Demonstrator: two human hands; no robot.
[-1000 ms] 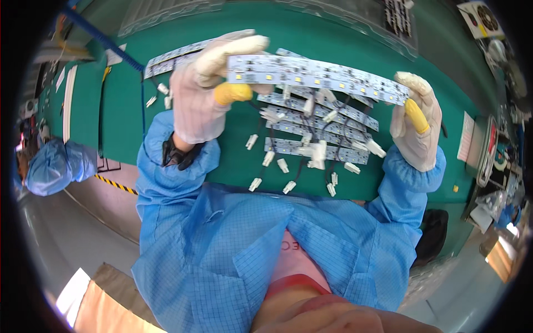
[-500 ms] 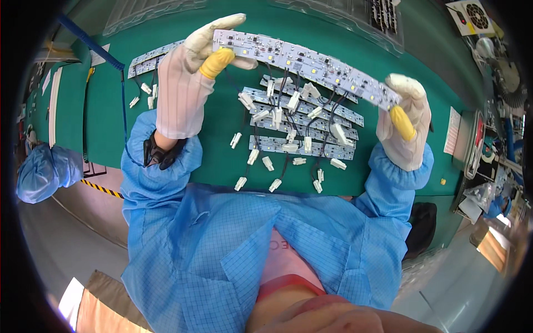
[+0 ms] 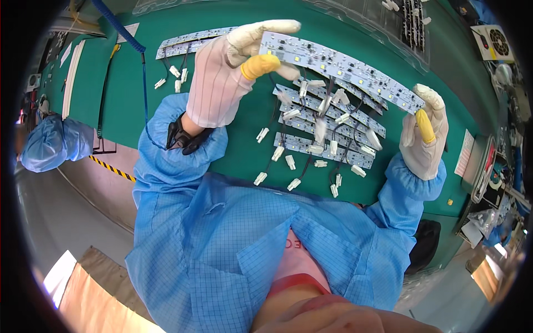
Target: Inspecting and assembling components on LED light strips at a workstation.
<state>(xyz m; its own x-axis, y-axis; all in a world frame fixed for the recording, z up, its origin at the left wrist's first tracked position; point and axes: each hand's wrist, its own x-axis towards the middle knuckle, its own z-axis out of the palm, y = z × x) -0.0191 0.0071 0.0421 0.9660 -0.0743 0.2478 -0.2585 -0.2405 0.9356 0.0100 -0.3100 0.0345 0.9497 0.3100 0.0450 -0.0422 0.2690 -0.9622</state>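
Observation:
A long white LED circuit board (image 3: pixel 340 67) is held up between my two gloved hands. My left hand (image 3: pixel 250 58) pinches its left end between a yellow-covered thumb and the fingers, the index finger stretched out past the edge. At the right end, my right hand (image 3: pixel 426 119) grips the board with its thumb in front. Beneath it on the green mat lie several similar LED boards (image 3: pixel 327 149) in a stack of rows, with dark wires ending in white connectors (image 3: pixel 294 183). Part of the stack is hidden behind the raised board.
More LED boards (image 3: pixel 186 49) lie at the upper left. A blue coiled cord (image 3: pixel 117 25) leads to a black wrist strap (image 3: pixel 180 135) on my left wrist. Clear plastic trays (image 3: pixel 361 25) stand at the back. A sheet of paper (image 3: pixel 465 151) lies at the right edge.
In the picture, everything has shifted to the right as the view moved. The board stays held at both ends, and some hanging connectors beneath it are blurred by motion.

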